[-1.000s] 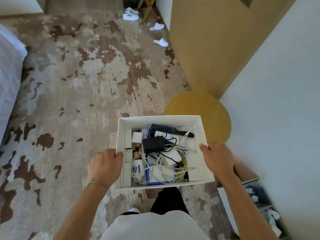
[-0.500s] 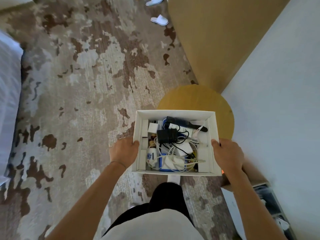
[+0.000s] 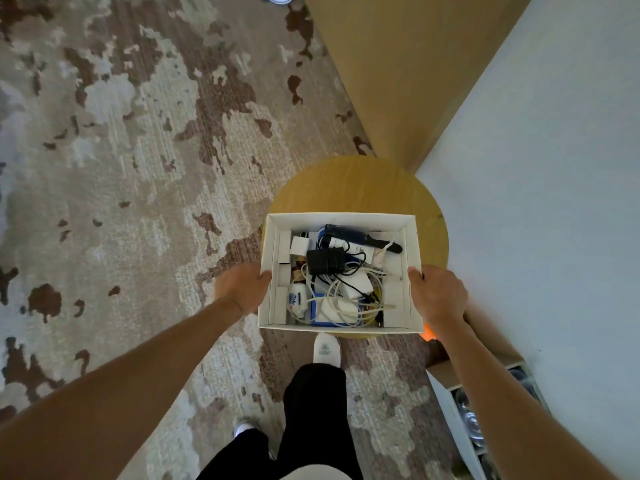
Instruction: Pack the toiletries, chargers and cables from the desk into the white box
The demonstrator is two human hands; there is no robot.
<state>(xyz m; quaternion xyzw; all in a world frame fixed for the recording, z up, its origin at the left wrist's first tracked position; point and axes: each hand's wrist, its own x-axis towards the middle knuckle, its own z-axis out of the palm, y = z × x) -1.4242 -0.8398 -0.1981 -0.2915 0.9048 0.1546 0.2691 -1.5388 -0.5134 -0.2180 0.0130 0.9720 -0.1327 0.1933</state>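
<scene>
Both hands grip the white box [image 3: 341,218] by its short sides: the left hand [image 3: 246,287] is clamped on the left wall with the thumb hooked over the rim, and the right hand [image 3: 437,295] is clamped on the right wall the same way. Held between them, the box sits over the near part of a round wooden table [image 3: 363,185]; whether its base touches the tabletop cannot be told. Inside lies a tangle of white cables [image 3: 346,299] over a blue-edged flat item [image 3: 317,311], with a black charger [image 3: 325,261] on top near the middle, a black comb [image 3: 367,237] along the far side, a small white tube with a blue print [image 3: 297,297] at the near left, and a white plug block [image 3: 299,244] at the far left. Below the box, a white shoe [image 3: 326,349] and a black trouser leg [image 3: 315,403] stand on the brown-patched carpet [image 3: 138,168]. A white wall [image 3: 554,168] rises at the right.
</scene>
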